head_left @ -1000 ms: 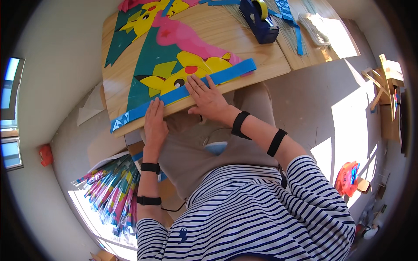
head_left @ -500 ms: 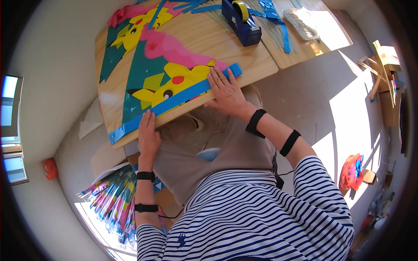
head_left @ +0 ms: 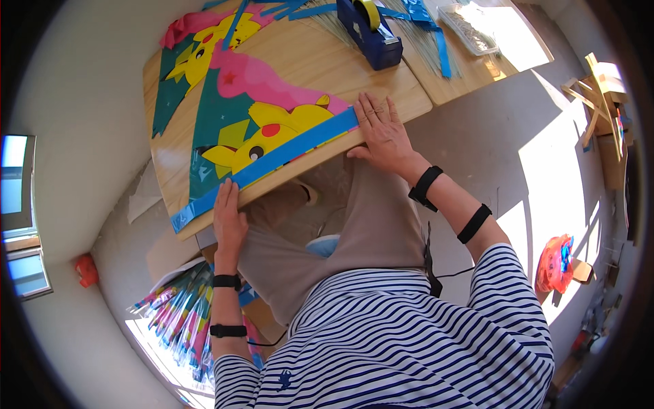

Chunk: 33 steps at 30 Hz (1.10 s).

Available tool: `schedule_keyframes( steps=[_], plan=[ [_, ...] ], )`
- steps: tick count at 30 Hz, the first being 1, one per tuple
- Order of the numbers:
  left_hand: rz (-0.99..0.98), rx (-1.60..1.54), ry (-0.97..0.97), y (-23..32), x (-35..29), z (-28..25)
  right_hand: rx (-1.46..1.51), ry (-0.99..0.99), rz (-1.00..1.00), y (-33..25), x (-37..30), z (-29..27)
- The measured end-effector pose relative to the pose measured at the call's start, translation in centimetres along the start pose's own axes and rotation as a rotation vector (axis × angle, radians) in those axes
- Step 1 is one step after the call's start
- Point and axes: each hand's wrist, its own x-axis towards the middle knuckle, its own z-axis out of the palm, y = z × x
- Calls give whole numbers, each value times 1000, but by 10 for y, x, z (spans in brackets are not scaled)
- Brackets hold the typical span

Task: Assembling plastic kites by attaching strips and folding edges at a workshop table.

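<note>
A thin printed sheet (head_left: 235,112) in dark green and pink, with a yellow cartoon figure, lies on the wooden table. Along its near slanting edge runs a blue strip (head_left: 286,151), close to the table's front edge. My right hand (head_left: 386,138) lies flat over the strip's right end, fingers stretched out, hiding that end. Near the strip's left part, my left hand (head_left: 229,217) rests its outstretched fingertips on it, the palm hanging at the table edge. Neither hand grasps anything.
A second printed sheet (head_left: 197,61) lies at the table's far left. Further back stand a dark blue tape dispenser (head_left: 377,42), loose blue strips (head_left: 443,54), thin sticks and a clear plastic box (head_left: 470,31). Wrapped colourful bundles (head_left: 180,313) lie low on the left.
My right hand has slid to the right along the blue strip, onto its end. My left hand stays at about the same place on the strip. The view has shifted slightly.
</note>
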Motion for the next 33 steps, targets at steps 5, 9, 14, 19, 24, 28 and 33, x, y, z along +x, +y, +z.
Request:
schedule_keyframes(
  steps=[5,9,14,19,24,28,33],
  plan=[
    [4,10,-6,1,-3,-3,54,-28,90,2,0,-1],
    [2,42,0,-4,-3,1,36,-68,133,-2,3,-4],
    [32,55,68,-6,-3,7,19,-264,236,-18,16,-31],
    [22,67,124,-11,-10,14,238,-62,-262,-113,37,-23],
    [33,44,165,-11,-3,17,333,-100,-493,-211,60,34],
    [46,-18,182,-20,-7,17,294,-130,-508,-227,59,50],
    [-149,-249,432,-58,-26,-18,248,-137,-492,-230,59,45]
  ],
)
